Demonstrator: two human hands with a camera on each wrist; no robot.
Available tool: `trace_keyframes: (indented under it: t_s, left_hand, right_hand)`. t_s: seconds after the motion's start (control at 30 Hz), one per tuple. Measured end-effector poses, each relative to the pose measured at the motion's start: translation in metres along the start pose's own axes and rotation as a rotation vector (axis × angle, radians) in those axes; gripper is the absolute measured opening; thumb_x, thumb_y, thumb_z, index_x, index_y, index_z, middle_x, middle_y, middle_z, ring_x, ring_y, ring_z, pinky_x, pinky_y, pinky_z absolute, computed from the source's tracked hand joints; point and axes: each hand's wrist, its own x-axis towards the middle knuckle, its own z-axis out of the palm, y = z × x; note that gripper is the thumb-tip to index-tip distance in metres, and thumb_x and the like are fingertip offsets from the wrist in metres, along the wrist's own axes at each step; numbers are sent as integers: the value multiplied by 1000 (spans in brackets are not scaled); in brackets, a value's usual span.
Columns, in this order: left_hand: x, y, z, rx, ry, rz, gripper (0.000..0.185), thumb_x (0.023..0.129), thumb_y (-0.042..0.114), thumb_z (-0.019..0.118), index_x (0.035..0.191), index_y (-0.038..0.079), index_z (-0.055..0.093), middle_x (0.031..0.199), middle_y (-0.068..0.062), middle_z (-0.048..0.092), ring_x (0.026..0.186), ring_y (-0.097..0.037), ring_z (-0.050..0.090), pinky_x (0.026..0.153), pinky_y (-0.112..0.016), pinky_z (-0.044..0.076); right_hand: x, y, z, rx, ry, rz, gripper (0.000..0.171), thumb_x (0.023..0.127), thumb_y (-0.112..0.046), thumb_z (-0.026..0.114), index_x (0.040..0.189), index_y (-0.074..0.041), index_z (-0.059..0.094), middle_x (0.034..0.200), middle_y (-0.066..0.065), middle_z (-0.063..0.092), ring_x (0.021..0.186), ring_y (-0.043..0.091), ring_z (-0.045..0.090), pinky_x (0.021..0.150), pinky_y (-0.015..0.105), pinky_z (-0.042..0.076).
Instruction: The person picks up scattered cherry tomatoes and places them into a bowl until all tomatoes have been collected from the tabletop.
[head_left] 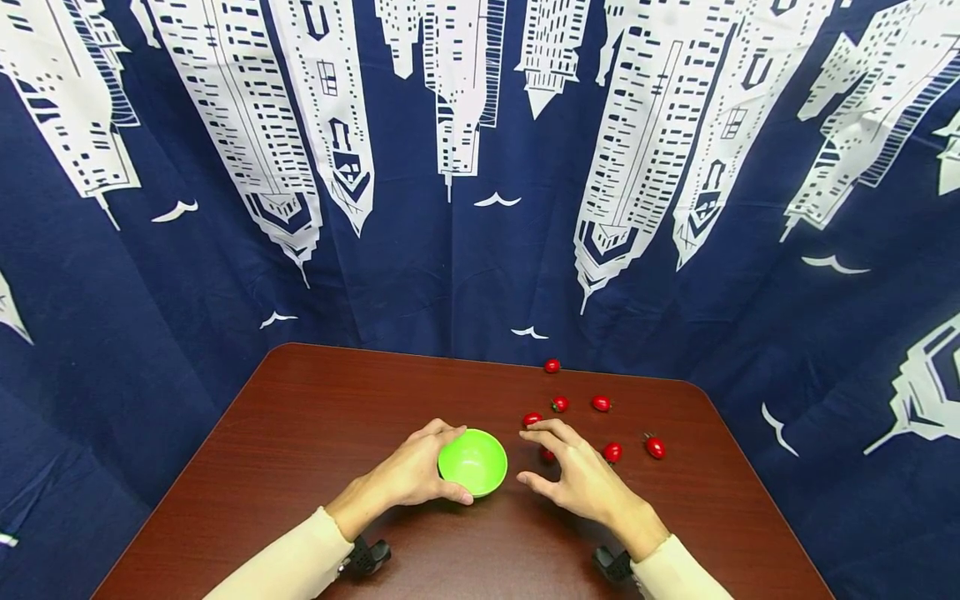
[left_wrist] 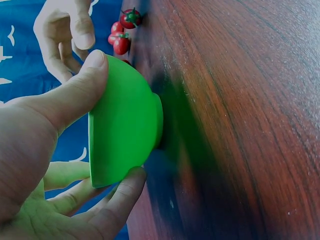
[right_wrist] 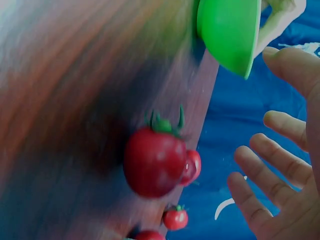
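A small green bowl (head_left: 472, 462) stands upright at the middle of the table, its inside showing no contents. My left hand (head_left: 414, 472) grips it from the left, thumb at the near side and fingers round the far side. In the left wrist view the bowl's base is close to the wood; whether it touches I cannot tell. To the bowl's right, my right hand (head_left: 576, 477) hovers with spread fingers and nothing between them. Partly hidden beneath it is a cherry tomato (head_left: 548, 456). Another cherry tomato (head_left: 532, 418) lies just beyond its fingertips.
More cherry tomatoes lie scattered on the reddish-brown table (head_left: 330, 408): a far one (head_left: 552, 366) by the back edge, others (head_left: 602, 403) nearer, and a rightmost one (head_left: 655, 447). A dark blue cloth (head_left: 420, 275) with white buildings hangs behind the table.
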Motion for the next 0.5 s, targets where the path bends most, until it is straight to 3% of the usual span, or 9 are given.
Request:
trace_keyframes:
  t_s: [0.3, 0.5]
  left_hand:
    - [-1, -1, 0, -7, 0, -12, 112, 75, 39, 113, 165, -2, 61, 139, -10, 71, 130, -31, 72, 113, -53, 63]
    - [0, -1, -1, -2, 1, -9, 112, 74, 39, 113, 165, -2, 62, 137, -9, 71, 127, -30, 72, 111, -51, 63]
  right_hand:
    - [-1, 19, -8, -13, -24, 19, 61, 92, -40, 102, 145, -21, 79, 151, 5, 73, 142, 23, 72, 114, 52, 65]
    - [-3, 28, -15, -15, -67, 59, 62, 91, -43, 101, 145, -23, 80, 147, -4, 72, 139, 21, 72, 114, 53, 65]
